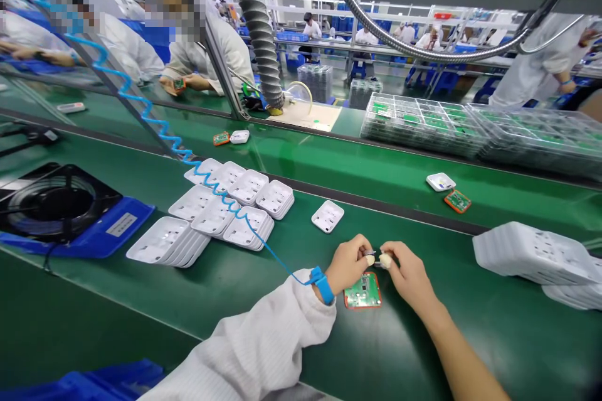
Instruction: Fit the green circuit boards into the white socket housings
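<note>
Just above a green circuit board (363, 291) with an orange-red edge, my left hand (350, 261) is closed in a pinch on a small dark part too small to name. My right hand (405, 269) is pinched close beside it, and what it holds is too small to make out. Pale covers show on fingertips of both hands. The board lies flat on the green table (282, 288), partly under my left hand. A blue wrist strap (322, 285) with a coiled cord is on my left wrist. One white square cover (327, 216) lies up and left of my hands.
Stacks of white covers (162, 241) stand left, and more white covers (536, 253) right. A black fan (59, 200) is at far left. Beyond a dark rail, the green belt (329, 162) carries boards and covers. Clear trays (423, 125) stand behind; people work across.
</note>
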A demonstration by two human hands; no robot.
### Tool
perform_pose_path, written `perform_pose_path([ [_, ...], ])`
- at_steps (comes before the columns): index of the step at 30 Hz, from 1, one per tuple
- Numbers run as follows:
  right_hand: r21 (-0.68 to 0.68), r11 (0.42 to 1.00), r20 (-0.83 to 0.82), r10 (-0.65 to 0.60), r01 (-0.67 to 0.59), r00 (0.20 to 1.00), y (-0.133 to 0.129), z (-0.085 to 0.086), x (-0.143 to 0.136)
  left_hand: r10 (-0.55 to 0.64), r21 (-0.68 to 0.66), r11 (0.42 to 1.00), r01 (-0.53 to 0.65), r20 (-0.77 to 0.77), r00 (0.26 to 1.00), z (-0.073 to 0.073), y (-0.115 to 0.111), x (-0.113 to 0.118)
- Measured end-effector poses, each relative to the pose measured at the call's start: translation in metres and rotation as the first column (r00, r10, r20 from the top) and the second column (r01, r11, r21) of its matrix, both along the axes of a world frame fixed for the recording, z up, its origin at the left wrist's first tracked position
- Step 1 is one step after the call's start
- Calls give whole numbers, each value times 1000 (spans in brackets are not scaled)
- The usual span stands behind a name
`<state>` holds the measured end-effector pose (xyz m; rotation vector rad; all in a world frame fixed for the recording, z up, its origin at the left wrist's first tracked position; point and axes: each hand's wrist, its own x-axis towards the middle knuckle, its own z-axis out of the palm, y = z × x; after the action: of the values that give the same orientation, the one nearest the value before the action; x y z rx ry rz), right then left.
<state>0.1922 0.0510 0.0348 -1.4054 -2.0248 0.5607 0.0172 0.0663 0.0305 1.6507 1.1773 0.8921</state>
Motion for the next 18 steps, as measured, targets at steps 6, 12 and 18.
perform_pose_path([
  [6,32,995,64,87,-90,994,2,-5,-2,5,-26,1000,-5,13,1000,0,1,-1],
  [12,26,996,42,90,-91,995,2,-3,-3,-22,-5,1000,22,8,1000,-4,2,-2],
  [18,12,996,29,89,-89,996,2,-4,-1,-27,-18,999,27,2,1000,-5,3,-3],
])
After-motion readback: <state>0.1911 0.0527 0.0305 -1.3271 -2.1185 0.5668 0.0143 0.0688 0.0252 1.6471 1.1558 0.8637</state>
